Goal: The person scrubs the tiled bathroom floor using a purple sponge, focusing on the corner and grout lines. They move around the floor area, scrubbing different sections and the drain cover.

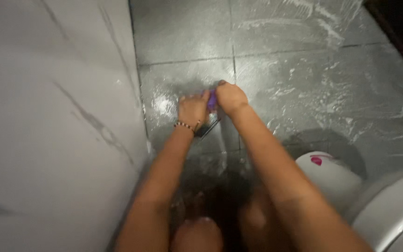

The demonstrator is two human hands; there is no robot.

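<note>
Purple brush between both hands, left hand and right hand fingers curled around it, wet tiled floor beneath

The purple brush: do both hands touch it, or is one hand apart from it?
Touching. In the head view the left hand and the right hand both close around the purple brush, which shows only between them, with no gap visible.
</note>
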